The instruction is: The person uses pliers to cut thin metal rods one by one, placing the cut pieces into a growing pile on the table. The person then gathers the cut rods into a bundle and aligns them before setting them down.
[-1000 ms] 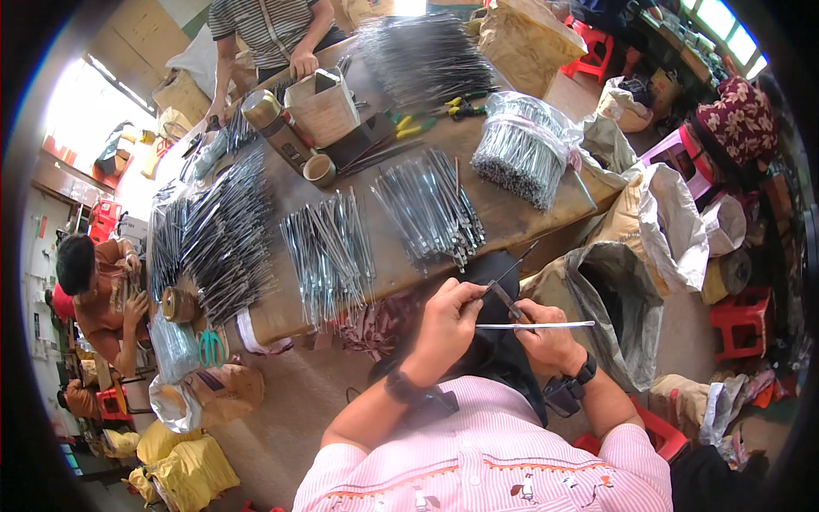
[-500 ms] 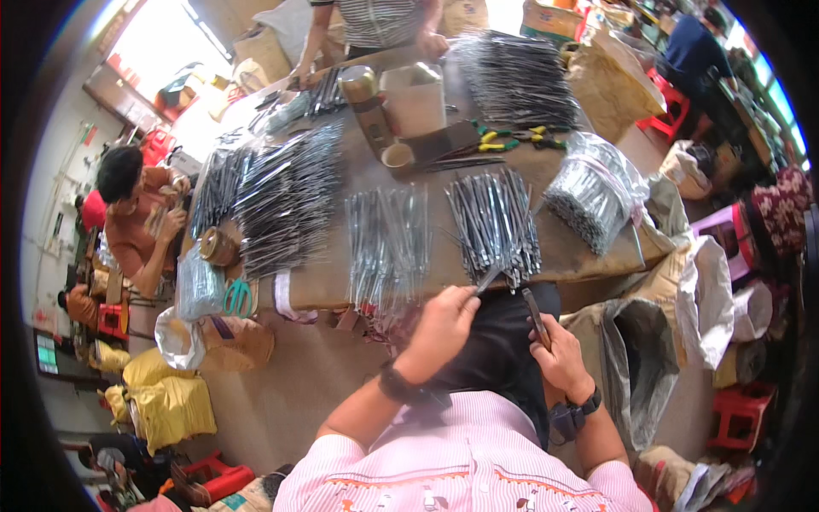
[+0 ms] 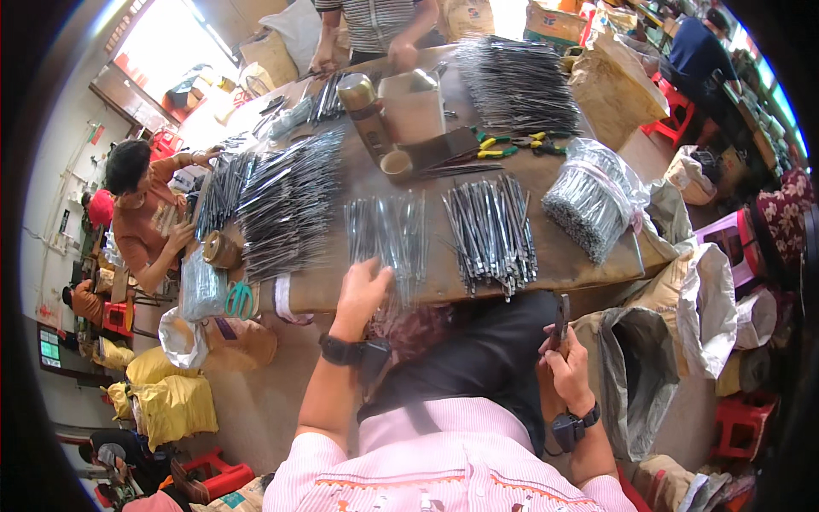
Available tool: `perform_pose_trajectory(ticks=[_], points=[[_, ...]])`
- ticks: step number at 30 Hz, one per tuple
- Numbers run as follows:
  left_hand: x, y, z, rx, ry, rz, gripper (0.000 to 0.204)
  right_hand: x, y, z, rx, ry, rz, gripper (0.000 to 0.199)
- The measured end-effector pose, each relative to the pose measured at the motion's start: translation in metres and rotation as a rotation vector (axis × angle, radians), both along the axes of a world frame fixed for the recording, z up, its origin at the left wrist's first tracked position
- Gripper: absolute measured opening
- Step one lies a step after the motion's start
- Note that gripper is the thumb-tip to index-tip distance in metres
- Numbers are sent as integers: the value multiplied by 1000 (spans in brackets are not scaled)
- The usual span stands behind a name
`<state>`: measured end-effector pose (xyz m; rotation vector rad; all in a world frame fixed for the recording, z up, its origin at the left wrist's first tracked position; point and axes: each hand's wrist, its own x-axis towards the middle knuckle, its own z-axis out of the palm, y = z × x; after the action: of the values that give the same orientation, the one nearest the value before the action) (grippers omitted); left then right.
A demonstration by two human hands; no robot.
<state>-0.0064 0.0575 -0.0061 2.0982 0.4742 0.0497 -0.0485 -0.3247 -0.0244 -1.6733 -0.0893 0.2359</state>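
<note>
My left hand (image 3: 364,294) is at the near end of a pile of thin, clear, shiny strips (image 3: 388,230), its fingers curled in. Whatever its fingertips hold is too small to make out. In my right hand (image 3: 567,367), above my lap, a slim dark hand tool (image 3: 560,320) stands upright in closed fingers; its exact kind is unclear. Right of the clear strips, a bundle of narrow metal strips (image 3: 490,230) lies with its near ends by the table edge.
Bigger heaps of metal strips (image 3: 290,205) cover the table's left and far right. A bagged bundle (image 3: 593,200), pliers (image 3: 495,149), a flask (image 3: 363,111) and teal scissors (image 3: 240,299) lie around. Open sacks (image 3: 636,367) stand at my right. Co-workers sit left and stand opposite.
My left hand has gone from the metal bundle's near end leftward to the clear strips. My right hand has shifted slightly right and down, turning the tool more upright.
</note>
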Motion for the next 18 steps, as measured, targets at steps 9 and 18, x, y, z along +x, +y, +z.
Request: perform_pose_trajectory(ticks=[9, 18], points=[[19, -117, 6, 60, -257, -158, 29, -11, 1, -1, 153, 99, -17, 35], [25, -156, -33, 504, -526, -491, 28, -21, -1, -3, 166, 164, -33, 32]])
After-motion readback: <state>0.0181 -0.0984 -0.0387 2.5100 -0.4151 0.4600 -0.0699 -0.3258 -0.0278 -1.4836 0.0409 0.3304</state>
